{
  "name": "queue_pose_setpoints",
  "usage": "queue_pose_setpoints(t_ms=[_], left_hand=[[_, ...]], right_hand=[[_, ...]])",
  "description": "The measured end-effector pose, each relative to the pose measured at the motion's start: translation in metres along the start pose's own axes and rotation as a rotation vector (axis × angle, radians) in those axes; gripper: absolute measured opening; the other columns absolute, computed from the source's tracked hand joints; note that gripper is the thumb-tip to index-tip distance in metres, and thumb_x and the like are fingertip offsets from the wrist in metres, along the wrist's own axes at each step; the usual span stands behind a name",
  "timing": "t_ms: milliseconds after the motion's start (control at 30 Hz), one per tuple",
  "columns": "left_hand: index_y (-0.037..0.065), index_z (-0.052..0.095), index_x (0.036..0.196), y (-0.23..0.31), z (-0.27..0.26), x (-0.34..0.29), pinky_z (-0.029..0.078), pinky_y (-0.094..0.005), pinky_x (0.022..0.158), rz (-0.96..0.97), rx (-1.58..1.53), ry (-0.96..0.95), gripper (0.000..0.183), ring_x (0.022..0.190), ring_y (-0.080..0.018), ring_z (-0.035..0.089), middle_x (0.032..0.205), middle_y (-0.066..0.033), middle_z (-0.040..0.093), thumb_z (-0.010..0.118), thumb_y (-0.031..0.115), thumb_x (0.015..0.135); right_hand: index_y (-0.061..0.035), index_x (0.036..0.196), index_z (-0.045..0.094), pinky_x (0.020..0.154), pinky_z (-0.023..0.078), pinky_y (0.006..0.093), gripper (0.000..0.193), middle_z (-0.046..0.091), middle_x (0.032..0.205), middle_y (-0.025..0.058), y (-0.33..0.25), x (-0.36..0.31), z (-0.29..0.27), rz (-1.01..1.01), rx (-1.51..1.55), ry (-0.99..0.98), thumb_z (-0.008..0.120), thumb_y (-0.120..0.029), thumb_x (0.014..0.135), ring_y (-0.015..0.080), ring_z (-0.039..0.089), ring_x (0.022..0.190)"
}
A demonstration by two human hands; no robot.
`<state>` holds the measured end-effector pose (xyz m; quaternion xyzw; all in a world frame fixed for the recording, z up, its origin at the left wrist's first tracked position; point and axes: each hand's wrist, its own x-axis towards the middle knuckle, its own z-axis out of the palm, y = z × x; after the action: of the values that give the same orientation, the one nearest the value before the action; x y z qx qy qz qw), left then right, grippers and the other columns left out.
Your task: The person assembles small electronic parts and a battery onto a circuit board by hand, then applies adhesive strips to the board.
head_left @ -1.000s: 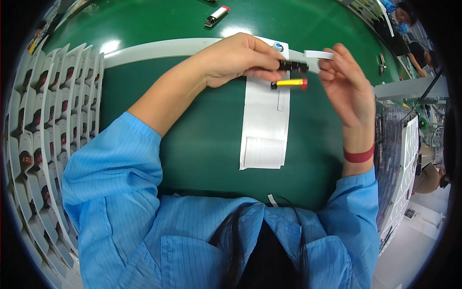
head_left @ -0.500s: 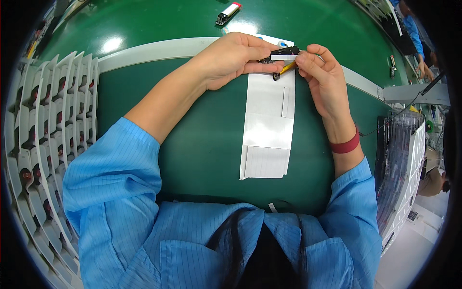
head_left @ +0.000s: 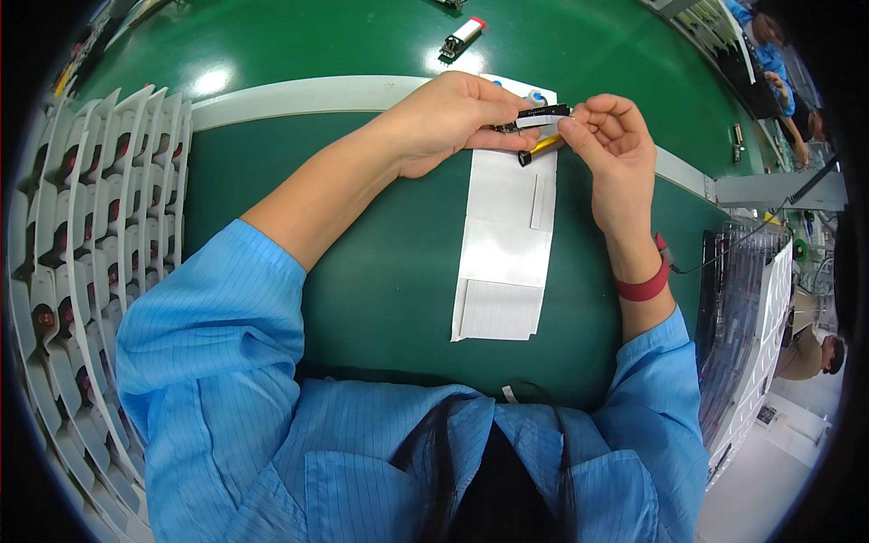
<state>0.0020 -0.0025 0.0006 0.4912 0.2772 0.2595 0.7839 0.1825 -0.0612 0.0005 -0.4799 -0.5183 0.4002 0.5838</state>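
My left hand (head_left: 463, 116) is closed on a small black electronic module (head_left: 545, 111), held by its left end. A narrow white strip (head_left: 539, 119) lies along the module's side. Below it sticks out a yellow piece with a black end (head_left: 540, 150); how it joins the module is hidden by my fingers. My right hand (head_left: 617, 136) is closed at the module's right end, thumb and forefinger pinching the end of the white strip. Both hands hover over the top of a long white sheet (head_left: 505, 217) lying on the dark green mat (head_left: 380, 271).
White racks (head_left: 113, 217) with dark and red parts stand at left. Clear trays (head_left: 747, 290) stand at right. Beyond the white rail (head_left: 299, 104), a red-ended module (head_left: 462, 38) lies on the green surface. A red wrist strap (head_left: 644, 282) with a cord circles my right wrist. Other people appear far right.
My right hand has shifted slightly, with its fingers more curled. The red-ended module beyond the rail appears farther right and nearer; another dark item shows at the top edge.
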Motion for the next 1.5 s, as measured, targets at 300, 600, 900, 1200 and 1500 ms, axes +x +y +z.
queue_pose_setpoints(t_ms=[300, 600, 900, 1200, 1500], left_hand=[[-0.012, 0.051, 0.109, -0.005, 0.003, 0.001, 0.046, -0.0244, 0.09, 0.015, 0.01, 0.006, 0.028, 0.097, -0.0187, 0.059, 0.104, -0.0186, 0.057, 0.044, 0.008, 0.09], [-0.01, 0.052, 0.11, -0.015, 0.012, -0.001, 0.048, -0.0249, 0.087, 0.09, 0.061, 0.09, 0.028, 0.096, -0.0192, 0.059, 0.104, -0.0167, 0.056, 0.045, 0.007, 0.089], [-0.004, 0.06, 0.099, -0.002, 0.018, -0.011, 0.05, -0.0171, 0.058, 0.114, 0.33, 0.042, 0.023, 0.066, -0.0093, 0.06, 0.076, -0.0087, 0.063, 0.058, 0.013, 0.083], [-0.001, 0.055, 0.111, 0.009, 0.01, -0.007, 0.056, -0.0258, 0.06, -0.101, -0.099, -0.238, 0.031, 0.081, -0.017, 0.064, 0.097, -0.0116, 0.062, 0.055, 0.017, 0.086], [0.001, 0.054, 0.115, -0.006, 0.036, -0.016, 0.054, -0.0286, 0.069, 0.101, -0.101, 0.036, 0.033, 0.085, -0.014, 0.06, 0.094, -0.0079, 0.062, 0.057, 0.014, 0.085]], right_hand=[[0.0017, 0.093, 0.049, 0.068, 0.047, 0.0197, 0.023, 0.059, 0.083, 0.008, 0.005, 0.004, -0.002, 0.03, 0.027, 0.039, 0.064, 0.004, 0.075, 0.0104, 0.057, 0.076], [0.0021, 0.092, 0.05, 0.064, 0.048, 0.02, 0.025, 0.059, 0.079, 0.0076, 0.005, 0.005, -0.005, 0.034, -0.081, 0.069, 0.067, 0.0, 0.074, 0.0103, 0.056, 0.071], [-0.0026, 0.092, 0.054, 0.066, 0.048, 0.0223, 0.02, 0.061, 0.078, 0.0042, -0.014, 0.014, -0.034, 0.257, 0.075, -0.239, 0.066, -0.002, 0.075, 0.0115, 0.058, 0.069], [0.0021, 0.087, 0.055, 0.071, 0.05, 0.0229, 0.015, 0.061, 0.082, 0.0075, -0.03, 0.01, -0.009, -0.001, -0.127, -0.183, 0.064, 0.001, 0.075, 0.0125, 0.061, 0.077], [0.0018, 0.082, 0.056, 0.069, 0.052, 0.0244, 0.009, 0.064, 0.08, 0.0078, -0.017, 0.001, 0.009, -0.452, -0.398, 0.082, 0.062, 0.002, 0.076, 0.0131, 0.062, 0.073]])
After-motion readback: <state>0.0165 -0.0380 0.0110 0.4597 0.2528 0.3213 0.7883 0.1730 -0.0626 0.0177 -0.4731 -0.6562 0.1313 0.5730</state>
